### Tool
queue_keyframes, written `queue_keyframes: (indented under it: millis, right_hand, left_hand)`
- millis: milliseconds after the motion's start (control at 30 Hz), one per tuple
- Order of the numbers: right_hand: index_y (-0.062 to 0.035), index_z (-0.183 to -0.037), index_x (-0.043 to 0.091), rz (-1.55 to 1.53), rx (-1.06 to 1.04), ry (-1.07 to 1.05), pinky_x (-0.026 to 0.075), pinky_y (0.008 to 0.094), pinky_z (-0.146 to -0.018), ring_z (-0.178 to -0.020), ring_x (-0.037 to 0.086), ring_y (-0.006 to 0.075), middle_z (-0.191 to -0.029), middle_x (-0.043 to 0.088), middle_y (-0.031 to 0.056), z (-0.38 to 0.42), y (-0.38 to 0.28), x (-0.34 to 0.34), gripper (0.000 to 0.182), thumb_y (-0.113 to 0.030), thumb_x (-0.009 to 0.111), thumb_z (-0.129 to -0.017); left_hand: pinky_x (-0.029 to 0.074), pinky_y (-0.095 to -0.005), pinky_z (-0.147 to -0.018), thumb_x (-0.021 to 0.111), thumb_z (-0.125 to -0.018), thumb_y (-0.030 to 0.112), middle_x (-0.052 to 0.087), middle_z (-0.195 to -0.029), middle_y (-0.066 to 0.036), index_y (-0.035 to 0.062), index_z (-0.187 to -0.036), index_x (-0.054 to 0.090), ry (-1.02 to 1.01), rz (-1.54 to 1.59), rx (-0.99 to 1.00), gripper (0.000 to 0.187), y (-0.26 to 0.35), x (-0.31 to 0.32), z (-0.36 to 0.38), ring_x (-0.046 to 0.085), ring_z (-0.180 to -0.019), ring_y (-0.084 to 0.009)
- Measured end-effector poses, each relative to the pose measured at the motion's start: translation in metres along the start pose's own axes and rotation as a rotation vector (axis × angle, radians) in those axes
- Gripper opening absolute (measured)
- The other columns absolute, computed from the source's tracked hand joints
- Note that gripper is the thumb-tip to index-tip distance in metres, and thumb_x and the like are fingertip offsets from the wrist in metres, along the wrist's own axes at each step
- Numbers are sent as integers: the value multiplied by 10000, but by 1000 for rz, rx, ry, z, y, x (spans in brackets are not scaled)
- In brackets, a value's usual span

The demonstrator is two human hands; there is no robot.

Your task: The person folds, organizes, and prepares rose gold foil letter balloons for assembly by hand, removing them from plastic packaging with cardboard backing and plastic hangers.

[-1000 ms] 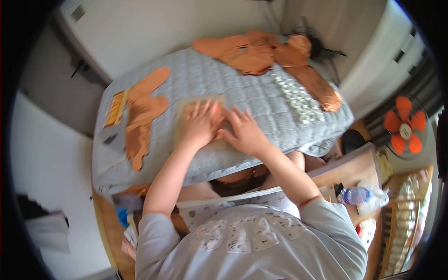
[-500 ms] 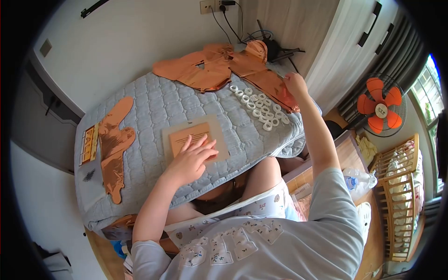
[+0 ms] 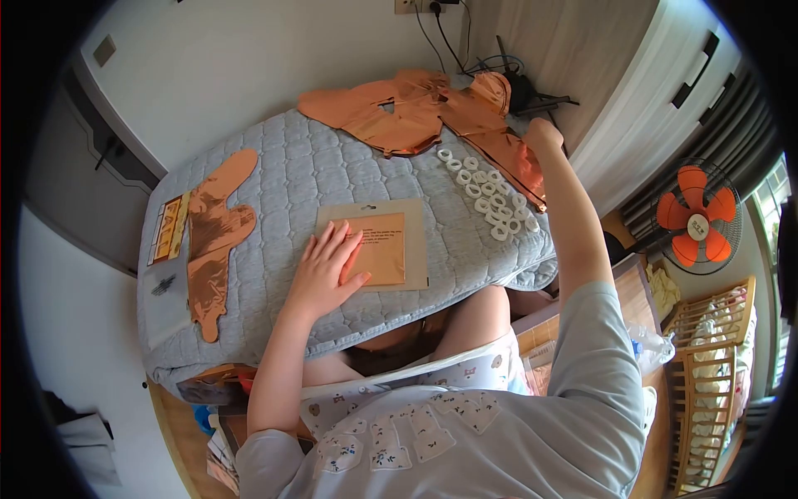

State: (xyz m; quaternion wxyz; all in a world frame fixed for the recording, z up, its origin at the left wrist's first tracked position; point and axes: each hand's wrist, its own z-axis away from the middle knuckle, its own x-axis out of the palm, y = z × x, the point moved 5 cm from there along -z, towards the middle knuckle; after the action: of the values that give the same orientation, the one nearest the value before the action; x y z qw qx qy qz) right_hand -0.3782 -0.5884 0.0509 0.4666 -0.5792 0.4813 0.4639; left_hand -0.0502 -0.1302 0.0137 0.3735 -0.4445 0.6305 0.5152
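My left hand (image 3: 322, 270) lies flat with fingers stretched over the left part of a clear flat packet (image 3: 414, 258). Inside the packet is a folded copper-coloured foil sheet (image 3: 386, 262) with small dark print along its top. At the far right of the bed, my right hand (image 3: 544, 135) is closed beside a flat copper-coloured foil balloon (image 3: 485, 125); its fingertips are hidden, so what it grips cannot be made out. Several small white rings (image 3: 490, 200), like ribbon rolls, are grouped just below that balloon.
Another flat foil balloon (image 3: 366, 116) lies at the back of the quilted grey bed (image 3: 283, 191). At left are a long foil piece (image 3: 212, 258) and a printed packet (image 3: 169, 229). A black device with cables (image 3: 524, 93), an orange-bladed fan (image 3: 694, 218) and a wooden crib (image 3: 706, 374) stand rightward.
The camera view has turned left. My left hand has slid toward the packet's left side, uncovering the print. My right hand has moved slightly farther away along the foil.
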Motion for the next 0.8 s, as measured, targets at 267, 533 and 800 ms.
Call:
queue_keyframes:
  millis: [267,533,800]
  right_hand:
    - [-83,-1167,738,51,7,36,560,454,-933,-1151,683,346,-1215,720,156,-7,8,-8,346,-216,644,-862]
    - [-25,-1045,684,-639,-418,48,542,380,-778,-890,697,245,-994,736,108,122,-28,-35,192,-194,646,-961]
    - [-15,-1005,717,-756,-839,-380,515,306,-684,-769,660,174,-890,693,85,331,-89,-40,113,-61,727,-902]
  left_hand:
    - [187,-569,-1242,689,-842,655,329,-1648,-117,179,-1550,417,1,-87,-31,896,2,8,3,249,-1546,-318]
    - [292,-572,-1179,493,-1016,462,378,-1597,-210,115,-1519,452,1,-144,-317,613,32,-4,14,329,-1486,-413]
    - [211,-568,-1237,492,-1041,470,370,-1624,-124,184,-1525,462,67,-72,88,563,14,-3,-30,278,-1527,-357]
